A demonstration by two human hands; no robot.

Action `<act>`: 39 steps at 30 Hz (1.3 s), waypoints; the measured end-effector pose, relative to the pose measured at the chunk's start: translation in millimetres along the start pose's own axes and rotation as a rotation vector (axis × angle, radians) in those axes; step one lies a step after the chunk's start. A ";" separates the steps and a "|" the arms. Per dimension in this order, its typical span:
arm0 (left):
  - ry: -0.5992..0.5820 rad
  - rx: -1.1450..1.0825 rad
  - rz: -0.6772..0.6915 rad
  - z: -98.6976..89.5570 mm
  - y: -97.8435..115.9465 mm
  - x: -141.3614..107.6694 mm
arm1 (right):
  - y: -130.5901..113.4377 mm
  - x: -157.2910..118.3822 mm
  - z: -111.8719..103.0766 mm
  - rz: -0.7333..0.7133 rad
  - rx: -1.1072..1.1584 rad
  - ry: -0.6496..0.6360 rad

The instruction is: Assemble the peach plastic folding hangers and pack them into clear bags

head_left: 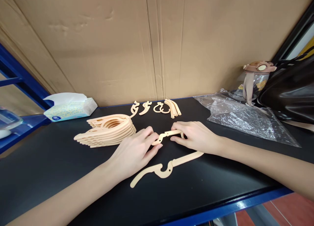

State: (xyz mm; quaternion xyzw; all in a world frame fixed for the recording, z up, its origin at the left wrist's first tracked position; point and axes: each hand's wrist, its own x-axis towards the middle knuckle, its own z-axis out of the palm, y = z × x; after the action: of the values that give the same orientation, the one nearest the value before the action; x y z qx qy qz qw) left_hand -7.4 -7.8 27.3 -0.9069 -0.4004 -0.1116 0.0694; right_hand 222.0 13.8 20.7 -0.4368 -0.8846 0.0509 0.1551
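Observation:
Both hands hold a cream plastic folding-hanger assembly (167,134) just above the black table. My left hand (137,148) pinches its curved end, which has a small hole. On the other side, my right hand (193,136) grips the straight end, its fingers closed; part of the piece is hidden in the palm. In front of the hands, a second cream hanger section (164,171) with a notch and a hole lies flat. Left of my left hand sits a stack of folded cream hangers (108,132).
Along the back edge lie small cream hanger parts (146,107), cream hooks (160,108) and a bundle of straight arms (173,108). A tissue pack (70,108) stands at the left. Clear plastic bags (241,114), a drinking bottle (257,80) and a black bag (291,85) are at the right.

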 end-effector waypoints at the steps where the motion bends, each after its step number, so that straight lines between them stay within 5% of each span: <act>1: 0.000 -0.003 0.000 0.2 0.1 0.4 | 0.0 0.0 -0.2 0.000 0.004 -0.003; 7: -0.007 -0.050 0.012 -3.6 2.5 0.9 | 1.0 -0.5 -1.7 -0.007 0.037 0.002; 13: -0.187 -0.172 0.213 -18.0 9.6 -2.0 | 4.6 -1.0 -1.3 -0.010 0.041 0.032; 19: -0.261 -0.180 0.214 -27.0 14.2 -3.0 | 7.2 -0.3 -3.6 0.066 0.024 0.121; 27: -0.175 -0.114 0.208 -17.9 5.4 -5.2 | 11.2 2.5 -2.9 0.148 0.093 0.119; 34: -0.025 -0.109 0.136 -12.1 3.1 -5.6 | 6.2 1.8 -4.6 0.239 0.449 0.086; 39: -0.073 -0.145 0.113 -12.9 7.9 -4.7 | 7.1 -1.2 -4.3 0.199 0.622 0.111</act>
State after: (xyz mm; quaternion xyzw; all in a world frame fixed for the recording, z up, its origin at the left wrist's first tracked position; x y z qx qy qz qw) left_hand -6.5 -19.3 38.3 -0.9342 -0.3415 -0.1031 -0.0048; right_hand 229.5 17.0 22.9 -0.4548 -0.7698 0.3097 0.3235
